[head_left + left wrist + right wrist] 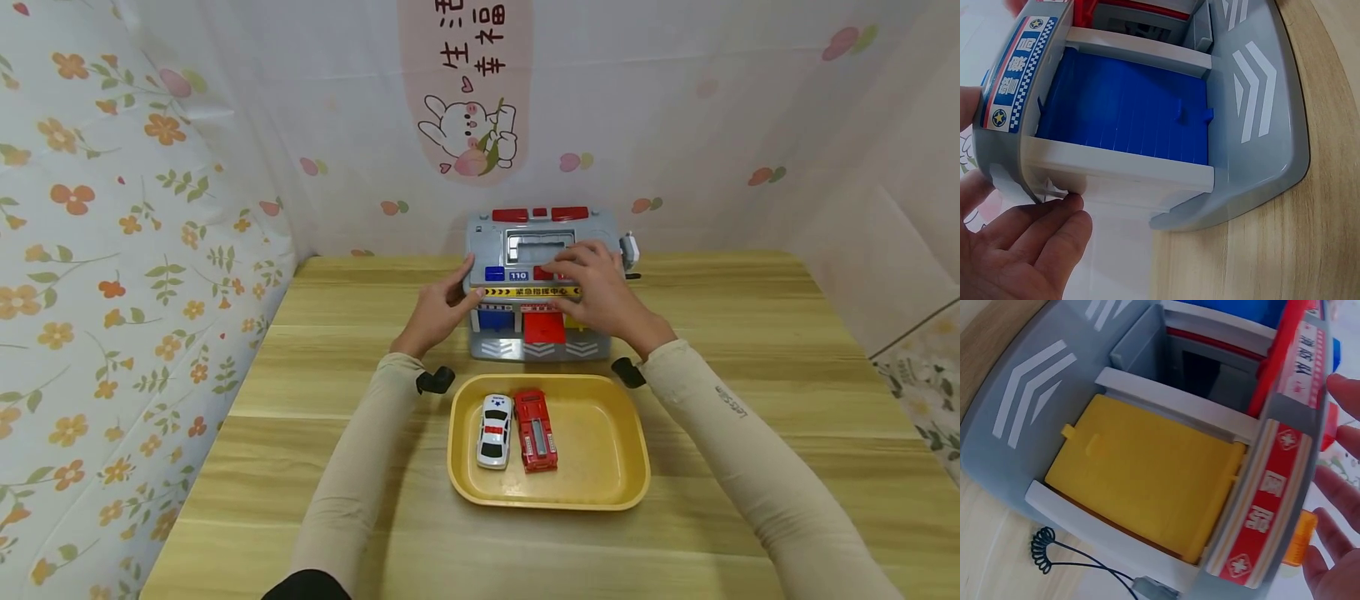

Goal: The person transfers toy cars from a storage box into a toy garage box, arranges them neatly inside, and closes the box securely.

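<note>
The toy station (528,292) looks smooth plastic (rather glossy), the tabletop (750,350) wood-grained.

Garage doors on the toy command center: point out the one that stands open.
The red door, the middle one. It juts outward, exposing its bay, while the blue door and the yellow door on either side cover theirs.

Behind the yellow tray (550,506), a grey toy station (525,292) is showing white chevrons (1007,403) and blue, red and yellow doors (543,327).
</note>
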`<state>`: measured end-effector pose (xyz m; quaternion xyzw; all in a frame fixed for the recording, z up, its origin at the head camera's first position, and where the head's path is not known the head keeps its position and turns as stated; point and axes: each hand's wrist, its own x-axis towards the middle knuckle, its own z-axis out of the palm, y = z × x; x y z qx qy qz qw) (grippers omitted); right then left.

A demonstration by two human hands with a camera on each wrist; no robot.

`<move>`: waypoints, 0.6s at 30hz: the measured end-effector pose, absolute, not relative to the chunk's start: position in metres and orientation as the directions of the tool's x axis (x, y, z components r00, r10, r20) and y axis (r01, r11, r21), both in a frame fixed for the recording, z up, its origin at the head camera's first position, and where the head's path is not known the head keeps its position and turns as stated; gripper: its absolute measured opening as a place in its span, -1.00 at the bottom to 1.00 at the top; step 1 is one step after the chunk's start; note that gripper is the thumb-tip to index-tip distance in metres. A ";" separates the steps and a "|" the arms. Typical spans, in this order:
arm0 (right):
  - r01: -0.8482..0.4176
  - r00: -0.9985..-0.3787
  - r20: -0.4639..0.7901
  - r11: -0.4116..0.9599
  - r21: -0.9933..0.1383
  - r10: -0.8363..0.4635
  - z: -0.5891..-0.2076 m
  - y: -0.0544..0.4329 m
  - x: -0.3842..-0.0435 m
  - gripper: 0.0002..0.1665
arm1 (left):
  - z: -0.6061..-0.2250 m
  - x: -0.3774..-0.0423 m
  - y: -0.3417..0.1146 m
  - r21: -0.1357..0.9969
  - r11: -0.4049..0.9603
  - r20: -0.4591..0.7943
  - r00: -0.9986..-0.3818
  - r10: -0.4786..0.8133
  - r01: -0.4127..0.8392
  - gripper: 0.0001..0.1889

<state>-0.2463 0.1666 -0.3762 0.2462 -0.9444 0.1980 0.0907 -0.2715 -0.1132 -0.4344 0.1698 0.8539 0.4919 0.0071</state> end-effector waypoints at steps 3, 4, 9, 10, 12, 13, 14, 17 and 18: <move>-0.515 -0.854 0.290 0.784 -0.346 -0.432 -0.374 0.167 -0.244 -0.45 | -0.434 -0.272 -0.113 0.842 0.461 0.153 -0.944 0.293 0.280 -0.33; -0.519 -0.852 0.294 0.778 -0.355 -0.434 -0.373 0.168 -0.242 -0.45 | -0.434 -0.271 -0.113 0.840 0.464 0.153 -0.944 0.293 0.280 -0.33; -0.538 -0.842 0.250 0.724 -0.431 -0.477 -0.363 0.170 -0.227 -0.50 | -0.433 -0.272 -0.112 0.846 0.451 0.157 -0.941 0.300 0.285 -0.32; -0.540 -0.840 0.225 0.715 -0.445 -0.494 -0.361 0.171 -0.224 -0.51 | -0.433 -0.272 -0.112 0.847 0.449 0.156 -0.941 0.301 0.284 -0.32; -0.559 -0.820 0.183 0.690 -0.460 -0.542 -0.358 0.172 -0.218 -0.53 | -0.433 -0.271 -0.112 0.849 0.449 0.152 -0.942 0.300 0.280 -0.32; -0.570 -0.807 0.164 0.677 -0.465 -0.567 -0.357 0.173 -0.216 -0.54 | -0.433 -0.271 -0.112 0.848 0.453 0.148 -0.943 0.297 0.275 -0.32; -0.575 -0.798 0.143 0.669 -0.472 -0.585 -0.357 0.173 -0.213 -0.53 | -0.433 -0.271 -0.112 0.847 0.456 0.144 -0.944 0.296 0.272 -0.32; -0.581 -0.777 0.103 0.645 -0.497 -0.621 -0.356 0.173 -0.205 -0.56 | -0.433 -0.271 -0.112 0.843 0.466 0.141 -0.946 0.290 0.269 -0.32; -0.581 -0.772 0.095 0.637 -0.507 -0.628 -0.356 0.173 -0.203 -0.57 | -0.434 -0.271 -0.112 0.842 0.468 0.140 -0.947 0.289 0.267 -0.33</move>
